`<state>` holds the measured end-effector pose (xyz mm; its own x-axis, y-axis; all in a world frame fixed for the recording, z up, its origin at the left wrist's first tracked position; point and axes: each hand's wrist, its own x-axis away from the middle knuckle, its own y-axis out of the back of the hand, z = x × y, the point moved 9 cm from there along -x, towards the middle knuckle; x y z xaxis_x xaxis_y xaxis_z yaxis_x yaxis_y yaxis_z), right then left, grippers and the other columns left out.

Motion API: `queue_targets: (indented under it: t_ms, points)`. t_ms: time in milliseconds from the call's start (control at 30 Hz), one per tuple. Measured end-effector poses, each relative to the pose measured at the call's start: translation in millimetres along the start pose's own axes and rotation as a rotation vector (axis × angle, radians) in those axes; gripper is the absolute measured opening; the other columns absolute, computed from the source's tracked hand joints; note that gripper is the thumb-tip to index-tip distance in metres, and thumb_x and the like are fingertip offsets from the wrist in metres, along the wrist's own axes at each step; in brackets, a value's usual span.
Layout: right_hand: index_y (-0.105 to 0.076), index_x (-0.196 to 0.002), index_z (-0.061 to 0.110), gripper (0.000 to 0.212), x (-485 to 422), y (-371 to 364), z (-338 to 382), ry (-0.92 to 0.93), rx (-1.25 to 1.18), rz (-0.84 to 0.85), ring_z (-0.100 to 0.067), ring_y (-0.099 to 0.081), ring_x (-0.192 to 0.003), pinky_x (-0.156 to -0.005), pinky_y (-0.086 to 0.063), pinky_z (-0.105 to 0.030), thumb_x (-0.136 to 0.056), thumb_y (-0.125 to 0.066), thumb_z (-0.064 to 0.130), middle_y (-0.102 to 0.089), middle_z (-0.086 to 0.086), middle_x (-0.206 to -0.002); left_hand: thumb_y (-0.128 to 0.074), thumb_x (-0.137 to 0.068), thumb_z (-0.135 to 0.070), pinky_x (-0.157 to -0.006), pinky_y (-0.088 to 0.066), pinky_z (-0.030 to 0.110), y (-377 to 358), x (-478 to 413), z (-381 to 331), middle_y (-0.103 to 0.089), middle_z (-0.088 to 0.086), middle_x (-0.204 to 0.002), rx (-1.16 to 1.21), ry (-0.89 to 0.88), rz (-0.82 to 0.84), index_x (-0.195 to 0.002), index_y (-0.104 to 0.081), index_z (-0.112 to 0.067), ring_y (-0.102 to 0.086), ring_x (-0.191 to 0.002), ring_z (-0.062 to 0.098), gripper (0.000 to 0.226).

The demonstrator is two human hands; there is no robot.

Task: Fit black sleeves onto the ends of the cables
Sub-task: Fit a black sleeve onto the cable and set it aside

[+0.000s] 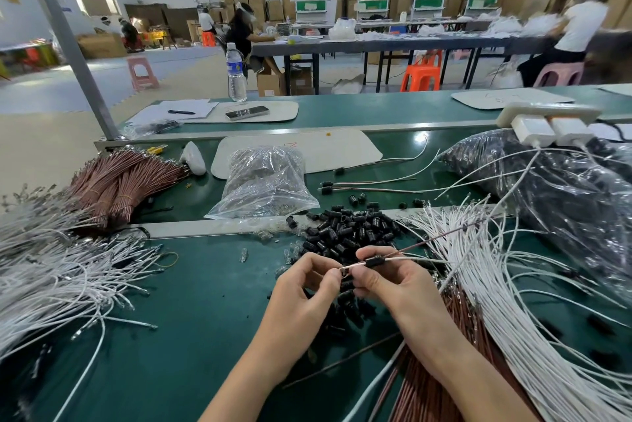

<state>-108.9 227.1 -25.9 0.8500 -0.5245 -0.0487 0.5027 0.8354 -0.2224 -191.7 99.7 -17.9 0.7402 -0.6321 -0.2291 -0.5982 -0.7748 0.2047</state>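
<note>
Near centre, left hand pinching cable end, right hand gripping cable at sleeve, sleeve pile just beyond them.

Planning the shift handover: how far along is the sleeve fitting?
Done: a few sleeved cables lie farther back. In hand: left hand and right hand hold one cable with a sleeve on it. Left: heaped loose sleeves, many white cables.
</note>
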Motion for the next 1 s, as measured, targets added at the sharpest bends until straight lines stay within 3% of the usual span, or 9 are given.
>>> queue_targets:
  t_ms: [300,667,867,1000]
  points:
    - [-0.077,-0.095,0.032,0.020,2,1,5,0.036,0.030,-0.025,-0.012,-0.075,-0.087,-0.074,-0.057,-0.019,-0.078,-0.078,0.021,-0.078,-0.005,-0.091,-0.060,-0.093,-0.033,-0.079,-0.050,0.037,-3,1,-2,-0.068,0.005,-0.084,0.040,-0.014,0.072,-0.088,-0.066,-0.030,-0.062,-0.086,0.029,0.008]
    - [-0.077,-0.099,0.034,0.024,2,2,9,0.063,0.048,-0.026,-0.014,-0.075,-0.087,-0.076,-0.056,-0.017,-0.076,-0.081,0.026,-0.079,-0.005,-0.096,-0.062,-0.100,-0.025,-0.076,-0.050,0.021,-4,-2,5,-0.069,-0.009,-0.083,-0.017,0.006,0.091,-0.089,-0.066,-0.034,-0.064,-0.081,0.010,0.014]
    - [-0.079,-0.099,0.030,0.022,0,-1,-1,-0.014,0.025,0.016,-0.016,-0.075,-0.092,-0.077,-0.057,-0.020,-0.077,-0.079,0.030,-0.079,-0.007,-0.094,-0.063,-0.101,-0.023,-0.081,-0.055,0.030,-4,-3,9,-0.072,-0.006,-0.089,-0.042,-0.002,0.061,-0.093,-0.068,-0.035,-0.067,-0.087,0.017,0.015]
    - [-0.081,-0.099,0.029,0.023,0,-4,-8,-0.074,0.033,0.056,-0.016,-0.075,-0.093,-0.078,-0.058,-0.021,-0.077,-0.077,0.033,-0.079,-0.007,-0.094,-0.064,-0.100,-0.022,-0.076,-0.048,0.014,-4,-2,6,-0.073,-0.014,-0.089,-0.092,-0.039,0.039,-0.094,-0.069,-0.031,-0.067,-0.086,0.004,0.012]
